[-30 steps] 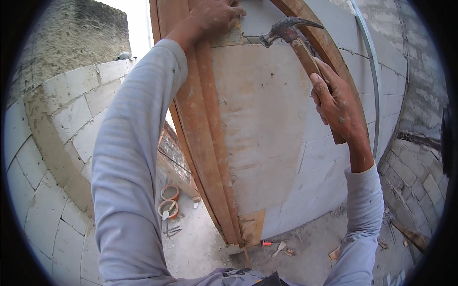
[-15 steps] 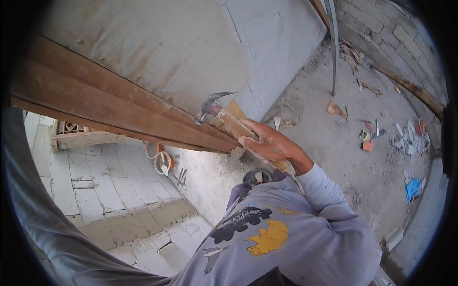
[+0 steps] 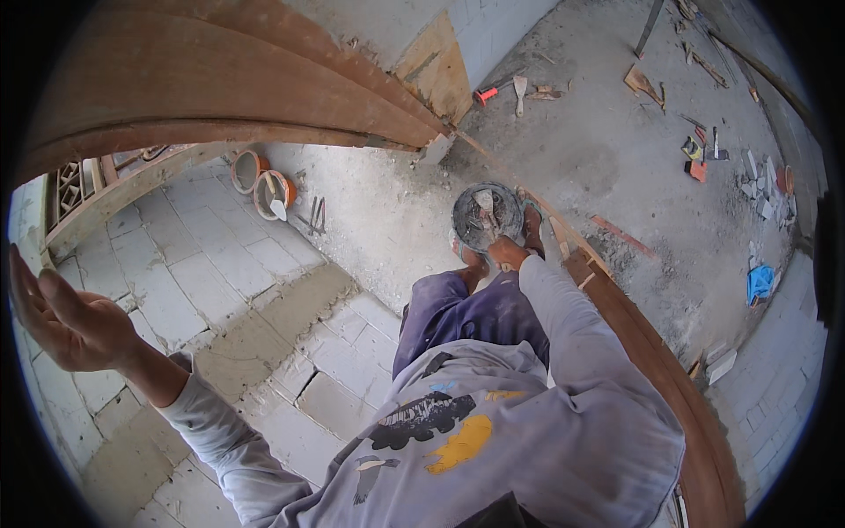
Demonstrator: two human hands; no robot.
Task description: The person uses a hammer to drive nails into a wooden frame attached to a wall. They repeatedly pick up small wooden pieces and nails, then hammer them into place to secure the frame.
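Note:
My right hand (image 3: 508, 253) is closed at the near rim of a black bucket (image 3: 464, 214) between my feet. What it grips is hard to make out against the bucket's contents. A scraper-like tool (image 3: 484, 202) with a pale blade stands inside the bucket, among other dark shapes. Off to the far left, my left hand (image 3: 75, 327) is raised with its fingers apart and nothing in it. Above both hands a brown wooden door frame (image 3: 220, 79) runs across the upper left. The hammer is not distinguishable now.
Two orange-rimmed buckets (image 3: 275, 195) stand left of the doorway, one holding a trowel. A putty knife (image 3: 520, 95) and a red-handled tool (image 3: 486, 95) lie ahead. Another brown timber (image 3: 660, 378) passes close on my right. Rubble (image 3: 761, 189) and a blue bag (image 3: 760, 283) lie far right.
My right hand has dropped from the door frame, where it held a hammer and a wooden piece, down to the black bucket. The left hand has come into view.

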